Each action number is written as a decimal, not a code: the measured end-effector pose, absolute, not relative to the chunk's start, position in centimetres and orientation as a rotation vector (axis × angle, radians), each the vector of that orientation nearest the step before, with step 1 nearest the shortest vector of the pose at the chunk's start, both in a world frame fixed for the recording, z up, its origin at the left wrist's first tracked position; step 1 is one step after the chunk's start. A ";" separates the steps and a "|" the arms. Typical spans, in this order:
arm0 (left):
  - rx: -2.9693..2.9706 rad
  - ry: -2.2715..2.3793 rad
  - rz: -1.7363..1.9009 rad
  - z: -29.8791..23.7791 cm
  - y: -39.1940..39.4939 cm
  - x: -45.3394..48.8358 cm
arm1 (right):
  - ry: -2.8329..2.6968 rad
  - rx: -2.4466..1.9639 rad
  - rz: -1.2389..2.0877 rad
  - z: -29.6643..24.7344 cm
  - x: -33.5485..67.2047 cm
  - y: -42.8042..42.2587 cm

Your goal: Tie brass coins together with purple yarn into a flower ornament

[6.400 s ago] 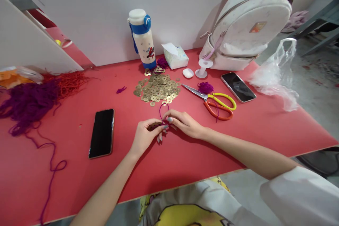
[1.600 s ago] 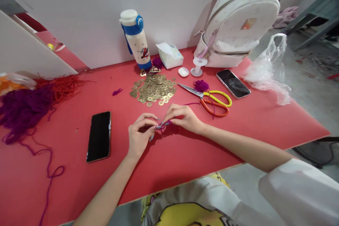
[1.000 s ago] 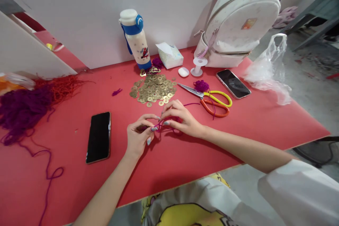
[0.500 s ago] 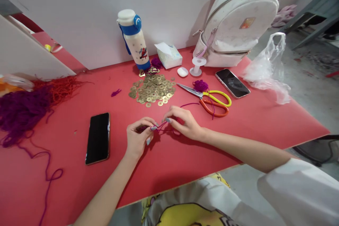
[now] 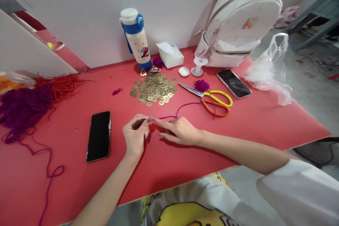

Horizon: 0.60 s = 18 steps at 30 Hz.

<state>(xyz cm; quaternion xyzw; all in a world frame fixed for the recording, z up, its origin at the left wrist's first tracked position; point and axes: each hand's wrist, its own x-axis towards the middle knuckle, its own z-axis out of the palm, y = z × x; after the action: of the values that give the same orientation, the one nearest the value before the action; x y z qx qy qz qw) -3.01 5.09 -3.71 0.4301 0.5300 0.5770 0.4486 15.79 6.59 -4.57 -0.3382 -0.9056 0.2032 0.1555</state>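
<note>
My left hand (image 5: 135, 134) is closed, thumb and index finger pinching purple yarn (image 5: 188, 104). Something brownish, perhaps coins, shows partly inside its curled fingers. My right hand (image 5: 182, 130) has its index finger stretched out to the left thumb tip, with the thumb held apart below; it grips nothing that I can see. From the pinch the yarn runs right, behind the right hand, toward a small purple yarn ball (image 5: 201, 85) by the scissors (image 5: 206, 96). Beyond my hands lies a pile of brass coins with centre holes (image 5: 155, 88).
A black phone (image 5: 99, 136) lies left of my hands, another phone (image 5: 234, 83) at right. Behind stand a bottle (image 5: 136, 39), a tissue pack (image 5: 171, 56), a white spool (image 5: 199, 66) and a backpack (image 5: 241, 24). Purple yarn (image 5: 25, 107) is heaped at far left.
My right hand has let go of the yarn loops and straightened its index finger toward the left thumb. The loops between the hands are gone; the strand now runs off rightward.
</note>
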 end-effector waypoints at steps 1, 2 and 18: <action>1.088 1.325 1.412 -3.6 5.1 -3.0 | -2.590 -0.953 0.630 -4.5 15.8 6.6; 1.113 1.341 1.401 -3.6 5.0 -2.9 | -2.578 -0.932 0.692 -4.5 15.7 6.7; 1.086 1.359 1.383 -4.1 5.6 -3.1 | -2.454 -0.931 0.859 -4.5 15.5 6.7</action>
<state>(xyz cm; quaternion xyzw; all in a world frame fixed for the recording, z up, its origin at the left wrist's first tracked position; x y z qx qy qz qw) -3.09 5.55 -4.11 0.4378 0.5481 0.5577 0.4437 15.51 6.72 -4.49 -0.3311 -0.8726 0.3055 0.1887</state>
